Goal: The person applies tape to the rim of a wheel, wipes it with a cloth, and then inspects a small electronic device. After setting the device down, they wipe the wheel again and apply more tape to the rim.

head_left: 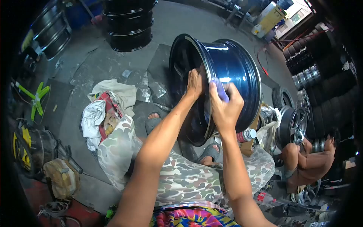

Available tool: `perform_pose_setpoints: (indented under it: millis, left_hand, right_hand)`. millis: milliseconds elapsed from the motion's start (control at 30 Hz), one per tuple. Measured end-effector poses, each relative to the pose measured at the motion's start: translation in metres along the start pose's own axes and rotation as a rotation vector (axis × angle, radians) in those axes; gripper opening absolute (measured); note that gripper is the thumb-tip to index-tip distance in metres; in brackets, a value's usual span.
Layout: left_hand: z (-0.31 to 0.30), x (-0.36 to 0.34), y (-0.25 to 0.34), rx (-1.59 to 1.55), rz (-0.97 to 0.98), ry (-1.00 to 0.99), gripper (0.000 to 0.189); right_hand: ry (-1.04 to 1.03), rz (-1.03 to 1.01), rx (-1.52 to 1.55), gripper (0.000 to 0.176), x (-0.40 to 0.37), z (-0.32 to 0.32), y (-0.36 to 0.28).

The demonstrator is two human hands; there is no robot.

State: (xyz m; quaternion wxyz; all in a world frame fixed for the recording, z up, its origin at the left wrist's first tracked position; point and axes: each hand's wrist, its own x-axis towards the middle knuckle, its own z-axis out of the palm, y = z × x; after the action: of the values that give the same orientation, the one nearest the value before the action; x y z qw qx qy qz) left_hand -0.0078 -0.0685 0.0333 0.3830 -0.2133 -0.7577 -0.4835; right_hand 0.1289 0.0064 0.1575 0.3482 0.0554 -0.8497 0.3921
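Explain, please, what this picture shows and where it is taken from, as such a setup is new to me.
No robot here: a camera worn on a person's head looks forward and down at their two bare hands. The left hand is at the open face of a dark wheel rim; the right hand holds a purple item, too blurred to name, at its edge. Bundled cloths lie to the left, a stack of rims stands on the floor ahead, and another person is at the right.

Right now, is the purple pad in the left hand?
No, the right hand holds the purple pad at the wheel.
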Motion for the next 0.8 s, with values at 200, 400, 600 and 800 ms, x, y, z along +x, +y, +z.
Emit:
perform_pose_setpoints:
  millis: [200, 400, 600, 800]
  left_hand:
    - [-0.013, 0.008, 0.012, -0.137, -0.180, -0.163, 0.027]
    - [-0.014, 0.006, 0.019, -0.193, -0.288, -0.213, 0.028]
    - [-0.008, 0.002, 0.011, -0.040, -0.102, -0.106, 0.020]
    - [0.003, -0.009, -0.004, -0.200, -0.169, -0.108, 0.025]
  right_hand:
    - [-0.038, 0.046, -0.010, 0.033, 0.023, 0.008, -0.007]
    - [-0.062, 0.112, 0.023, 0.036, 0.027, 0.008, -0.005]
    - [-0.145, 0.200, 0.129, 0.037, 0.036, 0.004, 0.008]
    - [-0.216, 0.332, 0.232, 0.039, 0.052, 0.007, 0.007]
